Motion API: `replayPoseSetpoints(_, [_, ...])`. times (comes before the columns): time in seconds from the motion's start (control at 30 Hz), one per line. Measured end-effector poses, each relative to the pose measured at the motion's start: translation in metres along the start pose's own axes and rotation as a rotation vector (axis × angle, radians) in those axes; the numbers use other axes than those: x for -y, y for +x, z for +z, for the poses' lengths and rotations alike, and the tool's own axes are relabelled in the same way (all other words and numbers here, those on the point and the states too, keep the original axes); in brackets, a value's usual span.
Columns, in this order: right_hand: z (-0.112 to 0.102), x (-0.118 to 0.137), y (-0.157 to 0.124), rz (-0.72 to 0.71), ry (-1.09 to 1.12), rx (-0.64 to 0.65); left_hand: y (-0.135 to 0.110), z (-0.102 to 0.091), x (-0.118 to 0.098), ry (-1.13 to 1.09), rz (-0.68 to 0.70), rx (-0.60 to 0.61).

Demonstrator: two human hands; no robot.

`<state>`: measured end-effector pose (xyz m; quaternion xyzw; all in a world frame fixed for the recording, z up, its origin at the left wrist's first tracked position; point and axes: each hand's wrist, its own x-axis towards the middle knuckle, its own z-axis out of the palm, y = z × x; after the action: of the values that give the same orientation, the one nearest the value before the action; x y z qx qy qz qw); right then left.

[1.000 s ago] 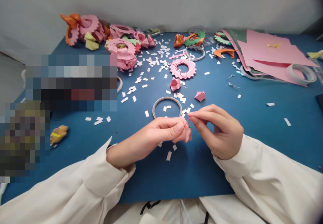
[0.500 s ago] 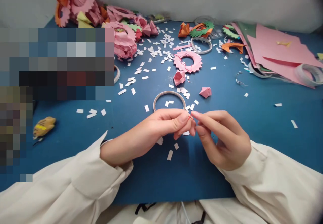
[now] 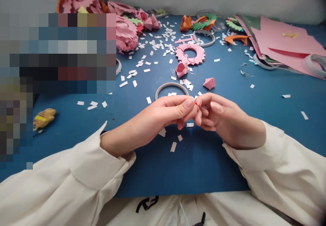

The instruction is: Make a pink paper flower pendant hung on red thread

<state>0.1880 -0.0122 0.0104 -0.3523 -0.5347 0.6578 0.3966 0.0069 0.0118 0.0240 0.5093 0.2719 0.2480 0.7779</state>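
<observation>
- In the head view, a thin red thread (image 3: 197, 104) shows as a short stretch at the meeting fingertips, above the blue tabletop (image 3: 178, 171).
- The left hand (image 3: 171, 112) has its thumb pressed down on the forefinger in a narrow pinch, seemingly with the thread caught there.
- The visible stretch lies just right of that thumb tip, its long axis slanting slightly down to the right across the fingertips; whether it forms a closed loop, I cannot tell.
- The right hand (image 3: 230, 119) comes in from the other side, forefinger bent against the left fingertips, thumb standing apart; whether its fingers grip the thread is hidden.
- Both hands are about equally near the thread.
- Just beyond the left hand lies a greyish-brown round tape ring (image 3: 171, 84); a pink faceted folded-paper piece (image 3: 209, 83) sits behind the right.
</observation>
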Motion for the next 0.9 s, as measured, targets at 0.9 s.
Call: replayPoseSetpoints(0.9, [0.009,0.000,-0.002,-0.374,-0.512,-0.187,-0.001,0.000,0.000,0.033,-0.044,0.047])
